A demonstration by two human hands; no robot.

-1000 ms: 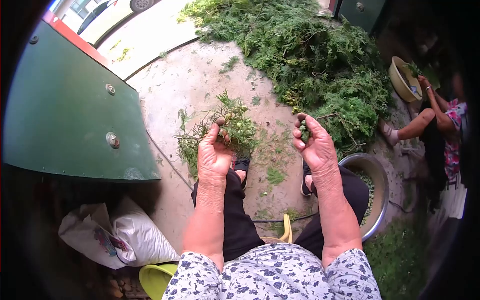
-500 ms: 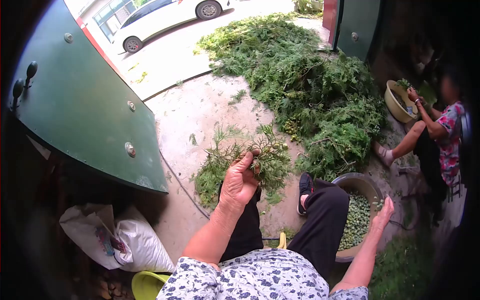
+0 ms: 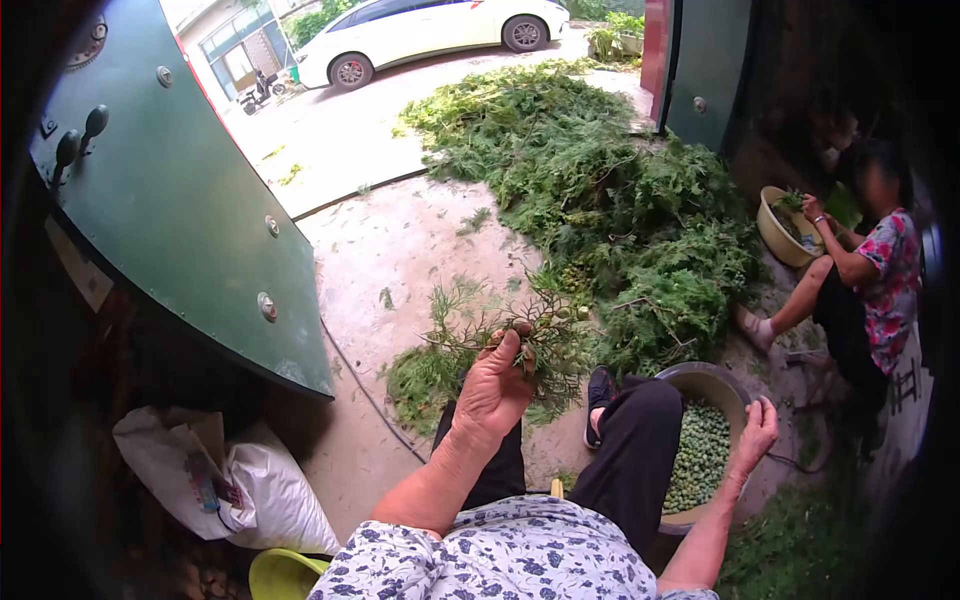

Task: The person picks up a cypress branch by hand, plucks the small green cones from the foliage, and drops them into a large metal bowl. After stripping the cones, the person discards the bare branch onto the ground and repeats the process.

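My left hand (image 3: 492, 395) is closed on a cypress sprig (image 3: 560, 340), with thin flat green twigs and a few small round cones. The hand hides part of the stem. On the right, my right hand (image 3: 757, 435) hangs at the edge of a round basin (image 3: 742, 395), its fingers loosely curled and apart, and I see nothing in them. Many small green cones (image 3: 700, 455) lie in the basin, which stands beside my knee.
A large heap of cut cypress branches (image 3: 620, 210) lies ahead, with loose sprigs (image 3: 425, 380) near my feet. At right a seated person (image 3: 870, 260) handles greenery over a yellow basin (image 3: 785, 225). White sacks (image 3: 270, 490), a green metal door (image 3: 190, 230) and a cable (image 3: 360, 385) are at left.
The cones at my right fingertips are no longer seen there, and the fingers have curled in. My left hand with the sprig has moved slightly right and down. The view has tilted up.
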